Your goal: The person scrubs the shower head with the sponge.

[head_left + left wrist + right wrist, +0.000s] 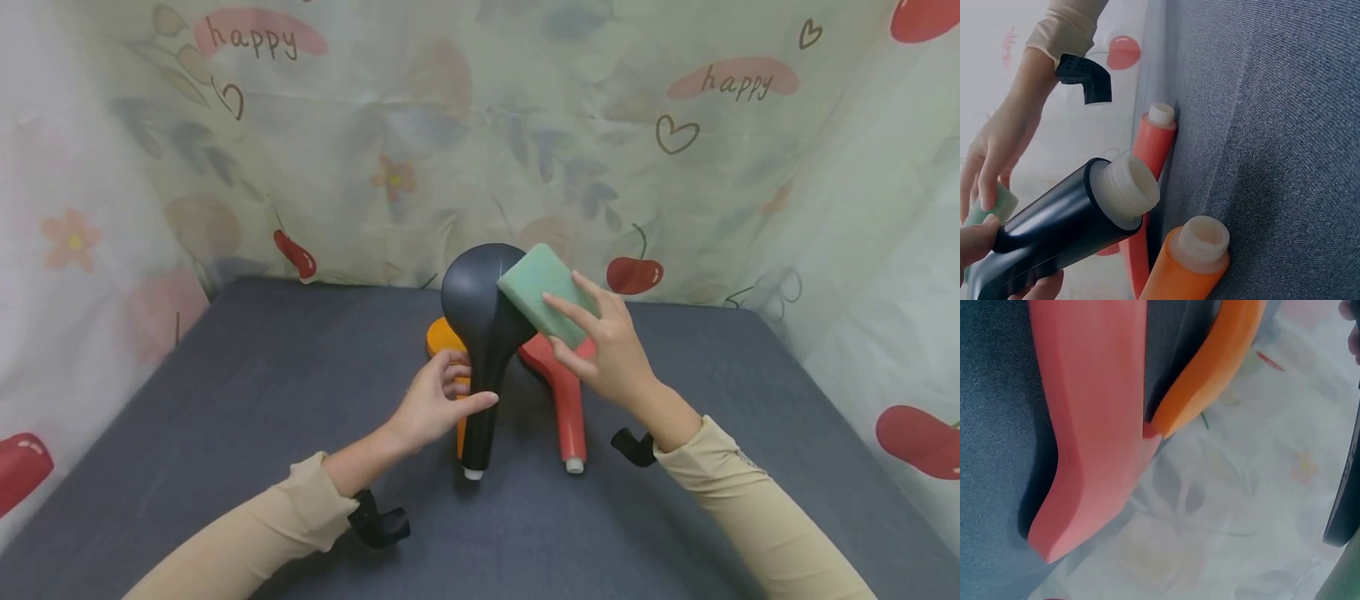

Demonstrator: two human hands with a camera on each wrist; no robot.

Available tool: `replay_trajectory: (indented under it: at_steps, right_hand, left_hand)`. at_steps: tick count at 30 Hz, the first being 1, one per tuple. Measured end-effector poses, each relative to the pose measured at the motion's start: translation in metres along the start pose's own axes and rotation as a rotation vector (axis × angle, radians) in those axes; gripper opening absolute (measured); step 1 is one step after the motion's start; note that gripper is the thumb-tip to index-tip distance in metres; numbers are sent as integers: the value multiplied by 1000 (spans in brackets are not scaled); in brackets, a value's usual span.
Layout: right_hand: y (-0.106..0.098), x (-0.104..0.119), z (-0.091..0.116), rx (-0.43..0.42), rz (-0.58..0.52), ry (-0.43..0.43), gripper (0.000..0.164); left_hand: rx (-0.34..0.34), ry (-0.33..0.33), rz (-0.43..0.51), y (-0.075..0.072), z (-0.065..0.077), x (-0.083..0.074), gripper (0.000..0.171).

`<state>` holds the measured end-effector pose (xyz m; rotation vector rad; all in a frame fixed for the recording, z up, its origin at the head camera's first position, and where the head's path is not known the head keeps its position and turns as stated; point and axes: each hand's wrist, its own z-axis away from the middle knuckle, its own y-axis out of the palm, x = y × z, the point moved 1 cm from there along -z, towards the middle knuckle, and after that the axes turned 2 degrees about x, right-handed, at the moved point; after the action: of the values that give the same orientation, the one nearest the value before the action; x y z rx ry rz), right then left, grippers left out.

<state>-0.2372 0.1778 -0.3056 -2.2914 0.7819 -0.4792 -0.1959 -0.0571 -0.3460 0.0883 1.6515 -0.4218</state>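
Observation:
My left hand (pixel 427 408) grips the handle of a black shower head (pixel 483 292), held up off the table with its round head at the top. In the left wrist view, the thumb and fingers wrap this handle, and its white threaded end (pixel 1135 184) faces the camera. My right hand (pixel 618 354) pinches a light green sponge (pixel 542 283) between thumb and fingers. That sponge overlaps the right side of the black head and appears to lie against it. Behind, a red shower head (pixel 567 408) and an orange shower head (pixel 442 335), partly hidden, lie on the table.
A dark grey cloth covers the table (pixel 300 367). Patterned curtains (pixel 480 150) with cherries and writing hang behind and at both sides. A black wrist mount (pixel 378 521) sits by the left sleeve, another (pixel 632 447) by the right one.

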Motion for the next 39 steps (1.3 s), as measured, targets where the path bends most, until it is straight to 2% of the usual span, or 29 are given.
replay_trajectory:
  at_steps: [2,7,9,12,16,19,21,26,29,36,39]
  right_hand:
    - [1,2,0,-3,-9,-29,47]
    - [6,13,1,30,-15,-211,40]
    - [7,14,1,34,-7,-233,41]
    - [4,10,-1,20,6,-181,45]
    - [-1,0,-6,-24,6,-37,48]
    - [-2,-4,-9,-58,-21,37,46]
    - [-1,-4,-10,-67,-42,43,45]
    - [2,3,-13,-44,-32,-55,46]
    - [1,4,-15,-24,-22,-63,46]
    - [-3,-5,-21,-64,-81,159,42]
    - [-3,-3,-24,-76,-101,193,41]
  left_hand:
    - [3,1,-2,0,0,0,54]
    - [3,26,-26,1,-1,0,57]
    - [2,38,-32,1,-1,0,58]
    - [3,43,-26,1,0,0,56]
    - [-1,28,-21,1,0,-1,54]
    - [-1,30,-24,1,0,0,54]
    - [1,41,-25,2,0,0,54]
    - [2,63,-38,2,0,0,53]
    - [2,64,-48,2,0,0,53]
    - [6,60,-35,3,2,-1,53]
    - [16,69,-37,3,2,0,53]
